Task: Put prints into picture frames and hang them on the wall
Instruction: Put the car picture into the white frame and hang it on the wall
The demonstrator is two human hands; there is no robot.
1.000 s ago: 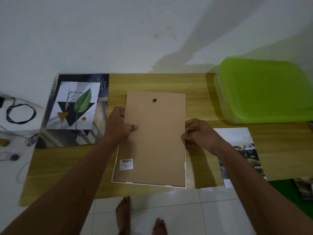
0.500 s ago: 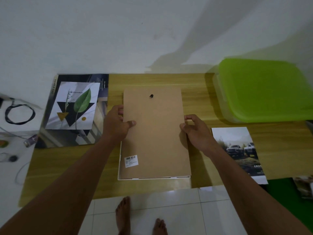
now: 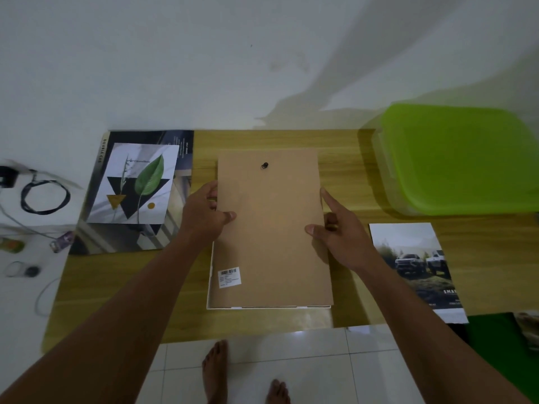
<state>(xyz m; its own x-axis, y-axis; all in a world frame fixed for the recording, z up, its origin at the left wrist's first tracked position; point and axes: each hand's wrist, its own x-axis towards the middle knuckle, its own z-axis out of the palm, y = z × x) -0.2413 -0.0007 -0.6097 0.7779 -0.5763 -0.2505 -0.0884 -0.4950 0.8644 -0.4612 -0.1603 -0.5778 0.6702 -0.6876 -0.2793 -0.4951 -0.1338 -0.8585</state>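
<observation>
A white picture frame [image 3: 210, 275] lies face down on the wooden table [image 3: 122, 290], its brown backing board [image 3: 271, 228] on top with a black hanging ring [image 3: 264, 165] near the far edge and a barcode sticker [image 3: 229, 277] near the front left. My left hand [image 3: 204, 217] grips the board's left edge, thumb on top. My right hand [image 3: 338, 231] rests at the right edge, thumb on the board and index finger stretched out. A leaf print [image 3: 134, 183] lies on a dark magazine [image 3: 180, 153] to the left. A car print [image 3: 417, 266] lies to the right.
A green-lidded plastic box [image 3: 460, 158] stands at the table's back right against the white wall [image 3: 204, 59]. Cables [image 3: 43, 196] and small items lie on a white surface to the left. My bare feet [image 3: 215, 371] stand on white floor tiles below the table edge.
The backing board has been straightened and lowered flatter onto the frame. My right hand has loosened from pinching the edge, its index finger now stretched out.
</observation>
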